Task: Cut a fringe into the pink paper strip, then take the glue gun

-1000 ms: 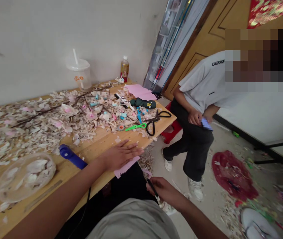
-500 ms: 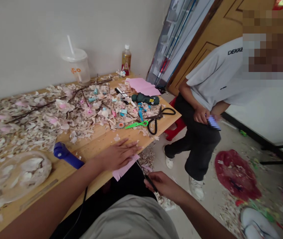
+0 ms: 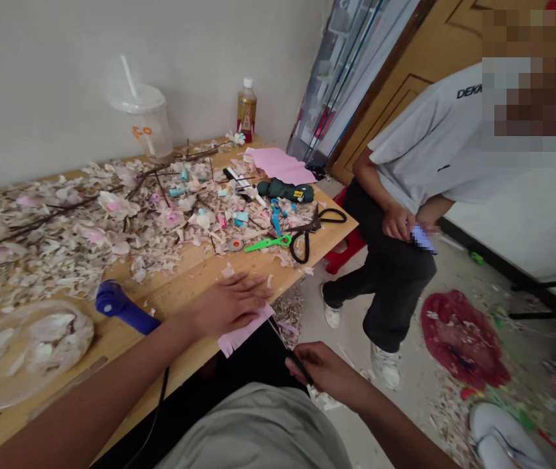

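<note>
My left hand [image 3: 232, 303] lies flat near the table's front edge, fingers stretched out, pressing down a strip of pink paper [image 3: 239, 337]. The strip hangs partly over the edge, and its left end has slits like a fringe. Black-handled scissors [image 3: 301, 366] are in my right hand [image 3: 327, 371], just right of the paper and below the table edge. Their thin blades point up toward the strip's right end. My right fingers are wrapped round the handle, which they partly hide.
Behind my left hand lie green scissors [image 3: 268, 243], larger black scissors [image 3: 314, 227] and a blue hot glue gun [image 3: 126, 307]. Flower branches and petal scraps [image 3: 63, 260] cover much of the table [image 3: 185, 277]. A cup [image 3: 144, 124] stands by the wall. A seated person [image 3: 419, 156] is at right.
The scissors and my right hand have shifted slightly right and down, a little away from the paper. My left hand stays pressed on the strip. The view has tilted slightly.
</note>
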`<action>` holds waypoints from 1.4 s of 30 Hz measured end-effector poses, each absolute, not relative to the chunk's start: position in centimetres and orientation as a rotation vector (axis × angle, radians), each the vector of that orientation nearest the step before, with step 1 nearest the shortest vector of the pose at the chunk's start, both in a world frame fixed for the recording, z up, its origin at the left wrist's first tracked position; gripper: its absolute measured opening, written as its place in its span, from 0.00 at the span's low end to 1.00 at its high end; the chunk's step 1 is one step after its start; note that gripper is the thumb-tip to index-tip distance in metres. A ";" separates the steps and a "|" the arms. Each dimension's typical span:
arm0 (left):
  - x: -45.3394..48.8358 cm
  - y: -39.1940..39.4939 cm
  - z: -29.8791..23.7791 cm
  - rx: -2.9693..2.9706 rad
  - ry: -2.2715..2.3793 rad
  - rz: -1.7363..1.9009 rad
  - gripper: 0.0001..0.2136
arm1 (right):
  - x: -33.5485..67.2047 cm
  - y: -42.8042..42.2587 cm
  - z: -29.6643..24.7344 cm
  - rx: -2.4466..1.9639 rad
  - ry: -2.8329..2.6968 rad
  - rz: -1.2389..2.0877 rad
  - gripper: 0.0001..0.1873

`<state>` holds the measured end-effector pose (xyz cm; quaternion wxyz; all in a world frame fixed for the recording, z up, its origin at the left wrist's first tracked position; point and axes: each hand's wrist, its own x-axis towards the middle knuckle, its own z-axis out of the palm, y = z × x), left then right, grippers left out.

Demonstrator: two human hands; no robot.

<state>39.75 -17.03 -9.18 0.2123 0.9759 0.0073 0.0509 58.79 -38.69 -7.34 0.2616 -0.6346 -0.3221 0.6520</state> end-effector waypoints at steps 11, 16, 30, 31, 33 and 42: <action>39.8 -17.2 -9.3 2.692 0.016 0.205 0.13 | 58.4 -39.0 -7.1 -1.746 -0.845 1.774 0.28; 39.8 -17.2 -9.3 2.688 0.016 0.221 0.16 | 58.8 -39.0 -7.5 -1.721 -0.915 1.778 0.27; 39.8 -17.1 -9.3 2.691 -0.001 0.213 0.14 | 59.0 -39.6 -8.8 -1.727 -1.020 1.783 0.21; 39.8 -17.1 -9.3 2.691 0.000 0.216 0.14 | 59.0 -39.7 -8.8 -1.724 -1.015 1.796 0.21; 39.8 -17.1 -9.3 2.693 0.002 0.222 0.15 | 59.3 -39.7 -8.6 -1.720 -0.997 1.814 0.21; 39.8 -17.1 -9.3 2.680 0.009 0.217 0.15 | 60.7 -38.9 -8.3 -1.723 -0.949 1.799 0.20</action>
